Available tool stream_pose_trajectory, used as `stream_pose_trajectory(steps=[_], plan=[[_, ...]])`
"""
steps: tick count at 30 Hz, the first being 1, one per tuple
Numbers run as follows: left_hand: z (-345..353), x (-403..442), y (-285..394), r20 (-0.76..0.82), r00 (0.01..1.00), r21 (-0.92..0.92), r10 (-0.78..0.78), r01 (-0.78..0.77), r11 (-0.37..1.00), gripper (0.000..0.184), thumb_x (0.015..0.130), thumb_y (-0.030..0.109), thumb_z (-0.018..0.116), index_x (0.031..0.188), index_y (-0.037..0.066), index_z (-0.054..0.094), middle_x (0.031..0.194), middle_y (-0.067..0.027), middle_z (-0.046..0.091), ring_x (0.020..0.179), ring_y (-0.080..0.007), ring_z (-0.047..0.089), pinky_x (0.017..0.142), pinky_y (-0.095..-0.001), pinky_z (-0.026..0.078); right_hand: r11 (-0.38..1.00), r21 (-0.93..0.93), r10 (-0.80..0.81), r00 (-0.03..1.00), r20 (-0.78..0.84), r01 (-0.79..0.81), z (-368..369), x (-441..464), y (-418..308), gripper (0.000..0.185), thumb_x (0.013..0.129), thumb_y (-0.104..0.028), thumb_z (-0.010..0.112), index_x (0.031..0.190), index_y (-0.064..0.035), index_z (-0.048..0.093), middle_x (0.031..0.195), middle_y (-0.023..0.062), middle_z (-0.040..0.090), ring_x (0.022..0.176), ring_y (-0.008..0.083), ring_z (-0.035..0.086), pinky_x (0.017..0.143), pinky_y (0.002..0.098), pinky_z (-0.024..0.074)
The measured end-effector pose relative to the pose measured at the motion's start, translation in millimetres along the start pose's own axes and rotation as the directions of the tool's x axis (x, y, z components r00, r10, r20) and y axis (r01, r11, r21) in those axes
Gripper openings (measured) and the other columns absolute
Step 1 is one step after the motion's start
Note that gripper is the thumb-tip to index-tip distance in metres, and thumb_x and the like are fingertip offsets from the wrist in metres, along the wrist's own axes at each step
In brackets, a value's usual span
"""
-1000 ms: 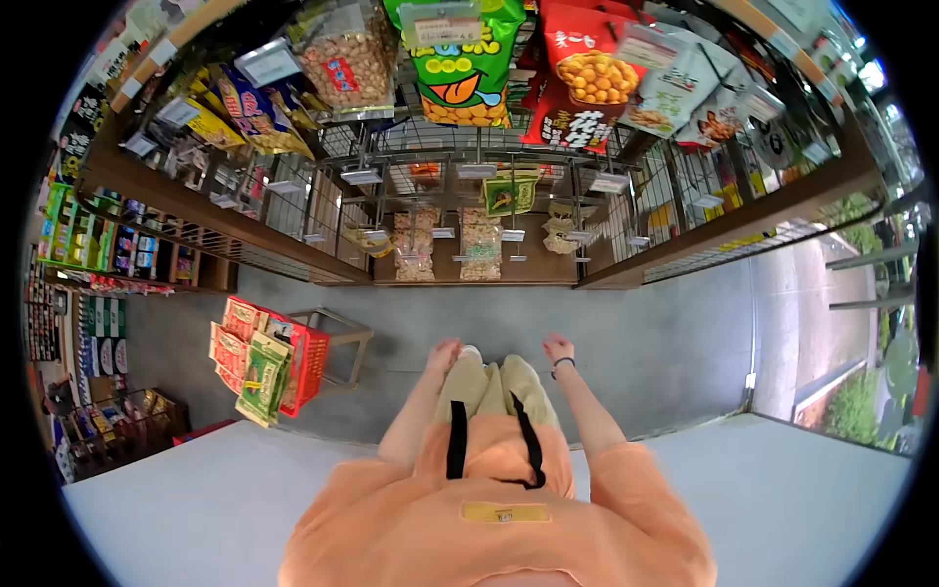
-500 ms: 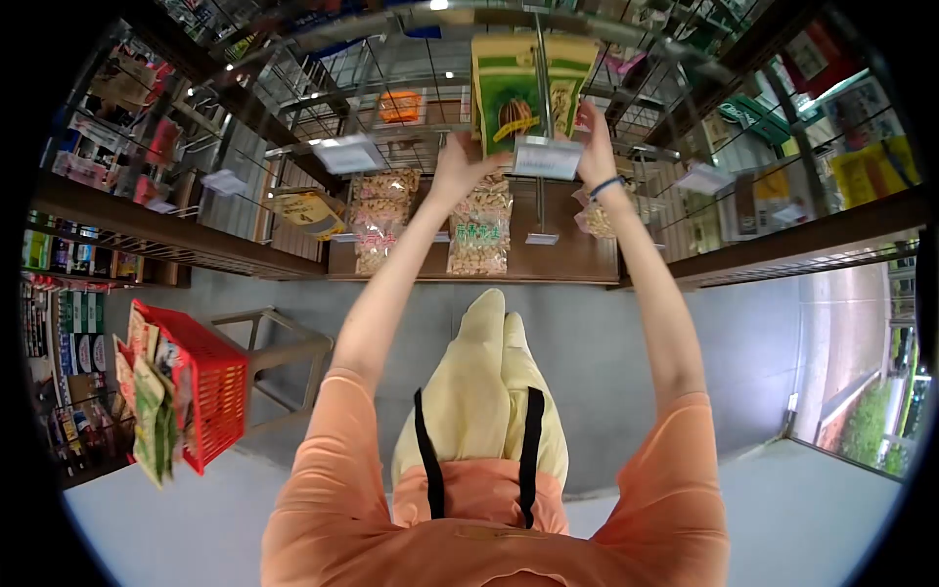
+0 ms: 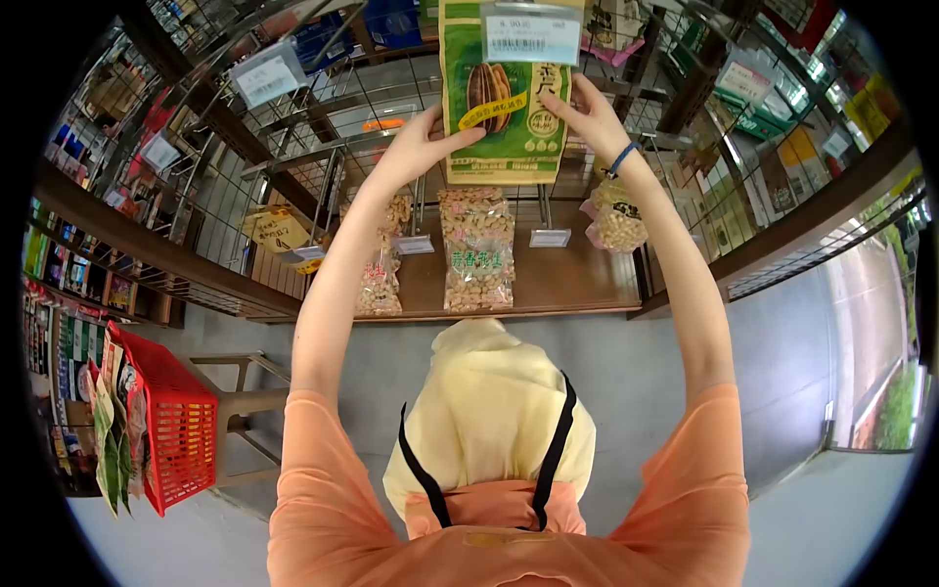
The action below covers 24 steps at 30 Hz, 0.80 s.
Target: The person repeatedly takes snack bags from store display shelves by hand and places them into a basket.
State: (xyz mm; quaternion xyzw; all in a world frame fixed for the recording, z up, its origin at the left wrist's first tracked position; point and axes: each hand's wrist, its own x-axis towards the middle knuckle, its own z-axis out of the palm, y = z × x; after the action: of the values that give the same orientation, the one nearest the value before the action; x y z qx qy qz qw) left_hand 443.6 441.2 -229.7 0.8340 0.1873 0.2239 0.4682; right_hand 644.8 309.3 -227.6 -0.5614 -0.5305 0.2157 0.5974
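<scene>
Though partly behind price tag (image 3: 529,35), green bag (image 3: 501,110) in grip: left hand (image 3: 419,149), right hand (image 3: 591,121).

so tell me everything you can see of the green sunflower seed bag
The green sunflower seed bag looks like flexible plastic, with a yellowish lower edge, a large striped seed picture crossed by a yellow band, and Chinese lettering. It is roughly upright, printed front towards the camera. The left hand and right hand hold opposite sides, thumbs over the front. A price tag hides part of its upper front; its top is out of frame.
</scene>
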Motion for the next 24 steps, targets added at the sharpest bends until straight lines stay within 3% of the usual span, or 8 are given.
stream_pose_trajectory(steps=[6,9,13,15,20,22,24], plan=[[-16.2,-12.3,16.2,0.044,0.998,0.015,-0.033,0.032,0.999,0.063,0.068,0.038,0.065,0.112,-0.002,0.046,0.101,-0.0131,0.056,0.091,-0.0167,0.054,0.08,-0.0272,0.041,0.997,0.007,0.07,0.997,0.031,-0.071,9.1,-4.1,-8.3,0.046,0.078,-0.022,0.059,0.11,-0.0015,0.035,0.096,0.0122,0.057,0.086,0.013,0.054,0.07,0.0245,0.0453],[-14.9,-21.2,19.4,0.026,0.998,-0.019,-0.064,0.064,0.998,0.064,0.067,0.039,0.066,0.111,-0.004,0.046,0.098,-0.0138,0.057,0.088,-0.0162,0.055,0.078,-0.0268,0.042,0.993,0.119,-0.025,0.997,0.074,0.016,10.5,-9.4,-12.4,0.042,0.078,-0.019,0.059,0.109,-0.002,0.035,0.098,0.0127,0.056,0.086,0.0139,0.054,0.071,0.0248,0.0456],[-15.0,-38.8,24.3,0.093,0.993,-0.016,-0.067,0.069,0.997,0.059,0.071,0.032,0.065,0.112,-0.004,0.044,0.101,-0.0113,0.055,0.089,-0.0127,0.052,0.081,-0.0258,0.04,0.989,0.132,0.044,0.992,0.115,-0.059,14.1,-30.4,-27.2,0.042,0.078,-0.017,0.059,0.108,-0.0017,0.035,0.103,0.013,0.053,0.092,0.0153,0.053,0.074,0.0255,0.0455],[-17.6,-54.9,38.8,0.144,0.988,-0.104,-0.054,0.069,0.992,0.058,0.071,0.029,0.065,0.112,-0.005,0.043,0.102,-0.0117,0.054,0.091,-0.0132,0.052,0.082,-0.0258,0.04,0.988,0.149,-0.063,0.995,0.081,0.051,23.1,-43.1,-34.9,0.045,0.078,-0.018,0.059,0.111,-0.0012,0.032,0.104,0.013,0.053,0.091,0.0157,0.053,0.076,0.0259,0.045],[-13.5,-93.6,65.7,0.177,0.977,-0.174,-0.119,0.151,0.973,0.055,0.072,0.022,0.065,0.113,-0.006,0.042,0.102,-0.0107,0.054,0.09,-0.0114,0.051,0.081,-0.0241,0.041,0.982,0.183,0.039,0.997,0.066,-0.051,31.0,-84.1,-66.1,0.039,0.08,-0.013,0.056,0.109,-0.0022,0.033,0.101,0.011,0.053,0.091,0.0142,0.052,0.079,0.0253,0.0429],[-11.8,-98.7,66.6,0.157,0.984,-0.191,-0.078,0.107,0.976,0.056,0.07,0.025,0.067,0.11,-0.005,0.043,0.091,-0.0112,0.059,0.081,-0.0104,0.056,0.071,-0.0222,0.044,0.976,0.197,0.087,0.994,0.064,-0.098,31.7,-90.8,-76.5,0.036,0.079,-0.01,0.056,0.107,-0.0019,0.035,0.098,0.0108,0.054,0.088,0.0126,0.053,0.076,0.0243,0.0436],[-6.8,-107.7,71.0,0.138,0.988,-0.228,-0.064,0.094,0.969,0.055,0.07,0.024,0.067,0.11,-0.005,0.042,0.089,-0.0109,0.059,0.079,-0.0101,0.056,0.069,-0.0223,0.045,0.968,0.223,0.099,0.993,0.067,-0.111,31.2,-99.1,-82.2,0.035,0.079,-0.01,0.056,0.107,-0.0017,0.035,0.097,0.0108,0.054,0.087,0.0124,0.053,0.075,0.0239,0.044]])
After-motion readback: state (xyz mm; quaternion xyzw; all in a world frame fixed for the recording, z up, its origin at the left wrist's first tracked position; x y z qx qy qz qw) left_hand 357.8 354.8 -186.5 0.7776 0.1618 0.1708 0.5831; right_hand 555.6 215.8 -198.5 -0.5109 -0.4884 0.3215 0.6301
